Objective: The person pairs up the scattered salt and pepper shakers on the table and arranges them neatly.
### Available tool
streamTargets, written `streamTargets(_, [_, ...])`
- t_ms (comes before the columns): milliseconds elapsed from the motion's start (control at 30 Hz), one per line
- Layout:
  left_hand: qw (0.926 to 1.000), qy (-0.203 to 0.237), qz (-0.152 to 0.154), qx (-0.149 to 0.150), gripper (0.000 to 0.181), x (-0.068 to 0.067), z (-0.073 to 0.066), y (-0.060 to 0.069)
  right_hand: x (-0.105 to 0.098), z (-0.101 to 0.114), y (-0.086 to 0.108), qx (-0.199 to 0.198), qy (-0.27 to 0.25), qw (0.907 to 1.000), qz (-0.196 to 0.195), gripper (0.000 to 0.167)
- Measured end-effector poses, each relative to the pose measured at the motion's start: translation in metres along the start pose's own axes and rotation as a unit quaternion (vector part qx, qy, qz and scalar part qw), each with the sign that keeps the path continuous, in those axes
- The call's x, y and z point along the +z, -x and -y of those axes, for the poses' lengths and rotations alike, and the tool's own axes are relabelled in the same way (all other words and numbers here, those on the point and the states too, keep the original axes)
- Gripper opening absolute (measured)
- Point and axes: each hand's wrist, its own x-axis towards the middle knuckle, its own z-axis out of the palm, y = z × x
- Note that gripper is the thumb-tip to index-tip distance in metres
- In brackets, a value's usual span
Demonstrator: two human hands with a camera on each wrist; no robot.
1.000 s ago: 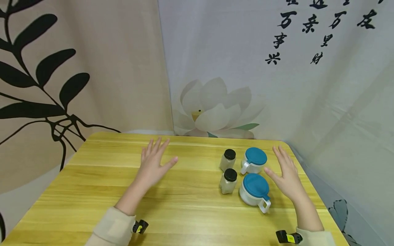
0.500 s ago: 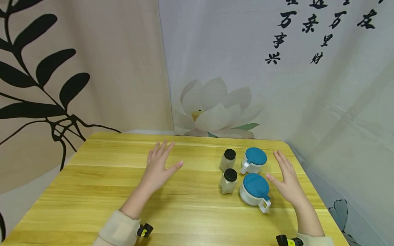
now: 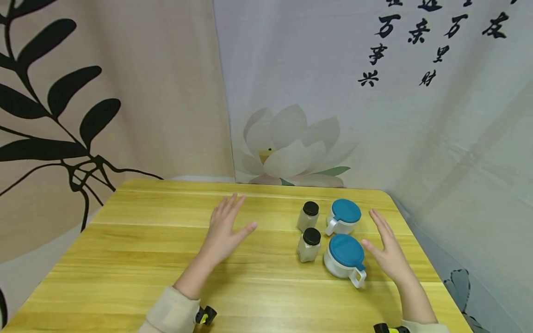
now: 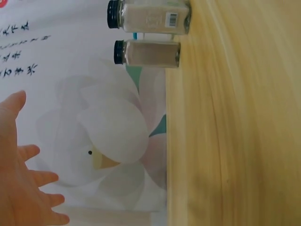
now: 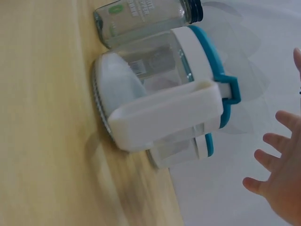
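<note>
Two glass jars with black lids, a rear one (image 3: 308, 217) and a front one (image 3: 309, 246), stand beside two white-handled containers with blue lids, one behind (image 3: 345, 212) and one in front (image 3: 345, 252). My left hand (image 3: 225, 231) hovers to the left of the jars, fingers spread, holding nothing. To the right of the containers my right hand (image 3: 389, 252) is raised with fingers extended, touching nothing. In the right wrist view the front container (image 5: 164, 113) shows white contents behind its handle. The left wrist view shows both jars (image 4: 153, 16) upright on the wood.
The wooden table (image 3: 137, 245) has its back edge against a hanging cloth (image 3: 291, 69) printed with a lotus and dark characters. Another cloth with black leaves hangs at the left. A black device sits on each wrist.
My left hand has moved to the right, and slightly toward the table's front. My right hand has lowered a little toward the front. The jars and containers stand where they were.
</note>
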Motion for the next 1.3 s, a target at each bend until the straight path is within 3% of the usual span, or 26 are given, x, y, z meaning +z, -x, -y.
streamTargets(200, [0.9999,0.014,0.000,-0.005,0.079,0.009,0.000,0.001,0.000,-0.006,0.004,0.000,-0.015,0.9999,-0.002,0.077])
streamTargets(667, [0.9981,0.061,0.001,-0.004,0.075,0.033,-0.006,0.003,0.005,-0.015,0.009,-0.044,-0.024,0.9987,0.012,0.074])
streamTargets(1000, [0.9958,0.090,0.010,-0.013,0.074,0.049,-0.010,0.007,0.008,-0.019,0.011,-0.073,-0.076,0.9943,0.019,0.072])
streamTargets(1300, [0.9936,0.111,0.012,-0.016,0.073,0.062,-0.014,0.008,0.010,-0.029,0.014,-0.073,-0.138,0.9864,0.051,0.074])
